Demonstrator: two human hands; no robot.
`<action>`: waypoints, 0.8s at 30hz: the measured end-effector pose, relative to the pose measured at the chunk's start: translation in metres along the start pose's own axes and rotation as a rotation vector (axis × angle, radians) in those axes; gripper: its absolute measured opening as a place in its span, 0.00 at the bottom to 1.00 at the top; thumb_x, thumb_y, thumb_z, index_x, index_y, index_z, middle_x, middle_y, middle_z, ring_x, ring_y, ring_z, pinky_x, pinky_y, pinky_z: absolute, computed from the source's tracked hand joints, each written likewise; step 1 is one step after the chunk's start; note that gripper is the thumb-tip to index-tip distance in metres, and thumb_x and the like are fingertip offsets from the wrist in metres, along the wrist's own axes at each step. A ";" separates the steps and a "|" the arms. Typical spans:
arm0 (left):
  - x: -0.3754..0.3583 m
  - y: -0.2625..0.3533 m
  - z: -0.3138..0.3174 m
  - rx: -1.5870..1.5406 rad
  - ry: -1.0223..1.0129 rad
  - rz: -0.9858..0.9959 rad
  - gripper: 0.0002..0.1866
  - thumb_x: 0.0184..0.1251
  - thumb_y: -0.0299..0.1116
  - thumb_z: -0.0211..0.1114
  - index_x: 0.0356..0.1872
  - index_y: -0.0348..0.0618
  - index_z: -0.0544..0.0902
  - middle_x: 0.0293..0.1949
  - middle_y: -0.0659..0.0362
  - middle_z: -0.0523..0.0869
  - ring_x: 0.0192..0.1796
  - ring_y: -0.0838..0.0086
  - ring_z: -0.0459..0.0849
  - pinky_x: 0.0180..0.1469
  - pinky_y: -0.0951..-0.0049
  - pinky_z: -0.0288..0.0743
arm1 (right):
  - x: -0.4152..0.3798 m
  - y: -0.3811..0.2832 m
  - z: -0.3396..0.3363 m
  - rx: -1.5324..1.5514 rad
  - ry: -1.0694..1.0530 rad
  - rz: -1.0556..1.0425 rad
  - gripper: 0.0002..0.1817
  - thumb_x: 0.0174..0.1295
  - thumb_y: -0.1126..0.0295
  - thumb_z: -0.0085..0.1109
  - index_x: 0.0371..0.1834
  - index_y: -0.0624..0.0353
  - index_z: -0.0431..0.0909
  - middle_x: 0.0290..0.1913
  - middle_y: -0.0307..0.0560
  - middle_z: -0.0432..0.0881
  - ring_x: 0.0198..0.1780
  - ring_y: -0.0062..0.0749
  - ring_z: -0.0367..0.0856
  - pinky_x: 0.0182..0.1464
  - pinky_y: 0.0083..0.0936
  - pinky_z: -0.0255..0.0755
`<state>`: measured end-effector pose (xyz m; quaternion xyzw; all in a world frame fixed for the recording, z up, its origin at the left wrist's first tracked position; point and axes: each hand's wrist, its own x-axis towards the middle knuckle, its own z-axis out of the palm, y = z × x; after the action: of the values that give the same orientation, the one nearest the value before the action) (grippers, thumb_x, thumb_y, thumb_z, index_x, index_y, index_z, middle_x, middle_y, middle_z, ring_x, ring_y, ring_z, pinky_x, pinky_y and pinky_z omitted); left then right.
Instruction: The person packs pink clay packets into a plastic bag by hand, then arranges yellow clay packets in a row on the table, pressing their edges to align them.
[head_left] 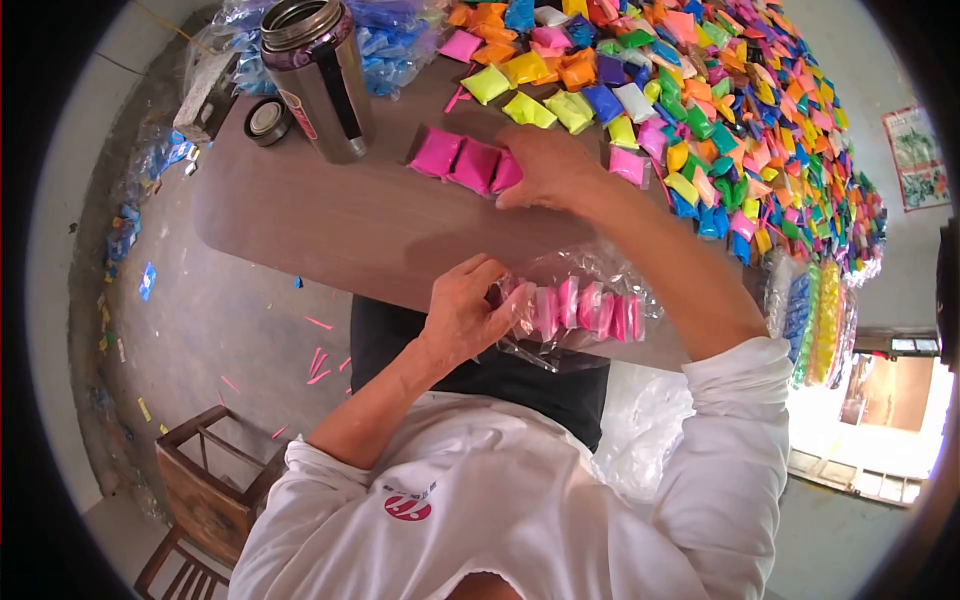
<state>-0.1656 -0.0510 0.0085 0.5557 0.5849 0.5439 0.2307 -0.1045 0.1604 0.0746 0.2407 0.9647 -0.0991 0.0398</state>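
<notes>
My left hand is closed on the open end of a clear plastic bag near the table's front edge. Inside the bag, several pink packets stand side by side in a row. Farther up the table, my right hand curls its thumb and fingers around the right end of a short row of magenta packets. That row rests on the brown table, apart from the bag. My right palm partly hides the last packet.
A steel thermos stands open at the back left, its lid beside it. A large heap of colourful packets covers the back right. Blue plastic bags lie behind the thermos. A wooden stool is at lower left.
</notes>
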 end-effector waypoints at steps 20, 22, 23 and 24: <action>0.000 0.000 0.002 0.106 -0.064 -0.076 0.12 0.61 0.34 0.72 0.34 0.33 0.83 0.32 0.47 0.82 0.35 0.52 0.81 0.39 0.62 0.75 | -0.024 -0.009 -0.005 -0.058 -0.020 0.153 0.30 0.48 0.47 0.74 0.43 0.64 0.81 0.42 0.58 0.86 0.47 0.54 0.85 0.50 0.47 0.78; -0.001 0.000 0.001 0.109 -0.066 -0.092 0.12 0.61 0.33 0.72 0.34 0.33 0.83 0.32 0.47 0.82 0.35 0.51 0.81 0.39 0.62 0.75 | -0.022 -0.004 0.005 -0.065 -0.013 0.117 0.28 0.48 0.49 0.73 0.41 0.63 0.81 0.41 0.58 0.86 0.47 0.54 0.85 0.50 0.47 0.79; -0.001 0.000 0.001 0.109 -0.074 -0.109 0.12 0.61 0.33 0.72 0.34 0.33 0.83 0.32 0.47 0.82 0.35 0.51 0.81 0.39 0.62 0.75 | -0.020 -0.002 0.009 -0.069 -0.011 0.099 0.27 0.48 0.50 0.72 0.40 0.62 0.81 0.41 0.58 0.86 0.47 0.54 0.86 0.49 0.47 0.79; -0.001 0.000 0.001 0.108 -0.081 -0.126 0.11 0.61 0.33 0.72 0.34 0.33 0.83 0.33 0.46 0.83 0.35 0.51 0.81 0.40 0.62 0.76 | -0.017 -0.001 0.008 -0.092 -0.038 0.119 0.25 0.48 0.51 0.72 0.40 0.60 0.83 0.42 0.57 0.87 0.48 0.53 0.86 0.50 0.46 0.79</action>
<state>-0.1648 -0.0519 0.0074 0.5511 0.6371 0.4732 0.2577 -0.0897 0.1500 0.0694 0.2937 0.9512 -0.0568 0.0751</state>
